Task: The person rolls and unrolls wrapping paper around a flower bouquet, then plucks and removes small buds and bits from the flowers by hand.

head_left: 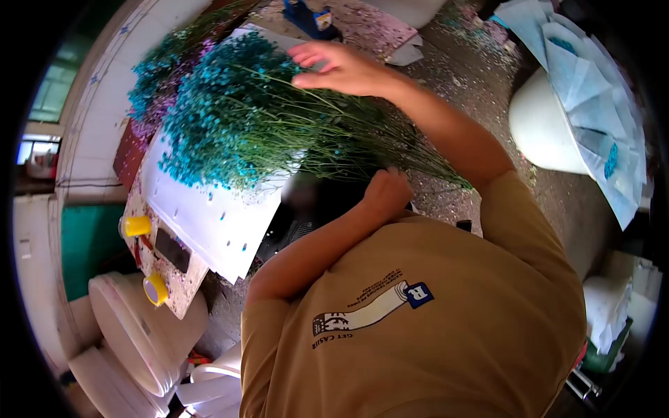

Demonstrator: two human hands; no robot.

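Observation:
A large bunch of blue-dyed flowers [216,111] with long green stems lies across white paper sheets [216,216], its heads to the left and its stem ends to the right. My left hand [388,189] is closed around the lower stems near my body; its fingertips are partly hidden. Above the bunch, beside the upper flower heads, my right hand [334,66] is open with its fingers apart. Purple flowers [155,115] lie behind the blue ones at the upper left.
Two yellow-rimmed rolls [137,225] and a dark flat object [172,249] are on the board at left. A blue tool [306,19] rests at the top. White buckets [129,327] stand lower left; a white tub [547,125] with pale wrapping sheets [592,104] stands right.

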